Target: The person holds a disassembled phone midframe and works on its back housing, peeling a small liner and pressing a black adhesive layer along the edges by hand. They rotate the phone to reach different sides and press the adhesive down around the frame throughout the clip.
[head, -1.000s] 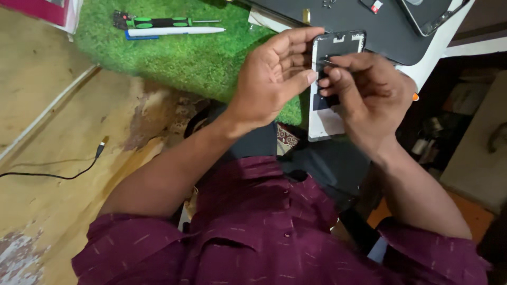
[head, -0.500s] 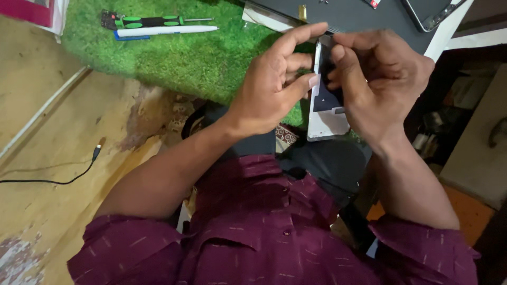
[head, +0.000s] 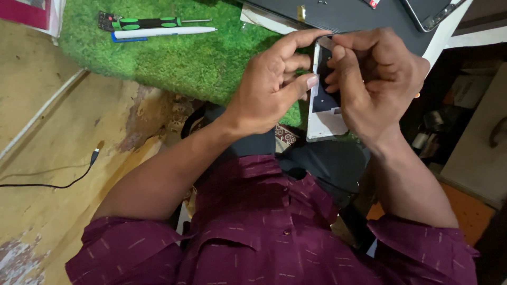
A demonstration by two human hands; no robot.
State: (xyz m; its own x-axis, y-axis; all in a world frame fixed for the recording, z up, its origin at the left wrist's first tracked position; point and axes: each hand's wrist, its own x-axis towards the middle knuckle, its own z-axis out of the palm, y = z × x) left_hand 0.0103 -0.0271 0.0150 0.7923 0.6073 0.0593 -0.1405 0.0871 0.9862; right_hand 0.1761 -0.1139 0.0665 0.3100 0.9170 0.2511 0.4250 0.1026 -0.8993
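Left hand [head: 269, 89] pinches the left edge of a white phone frame [head: 325, 113] between thumb and forefinger, while the right hand [head: 375, 79] curls closed over the frame's upper right part, fingertips pressing on its dark inner panel; frame held tilted, above the near edge of the green turf mat [head: 179, 58]. Judged best worked with the left grip steady and right fingertips prying gently along the seam, not bending the thin frame. Far left on the mat lie a green-handled screwdriver [head: 150, 22] and white pen [head: 163, 32], touching; black cable [head: 58, 177] on the floor, well apart.
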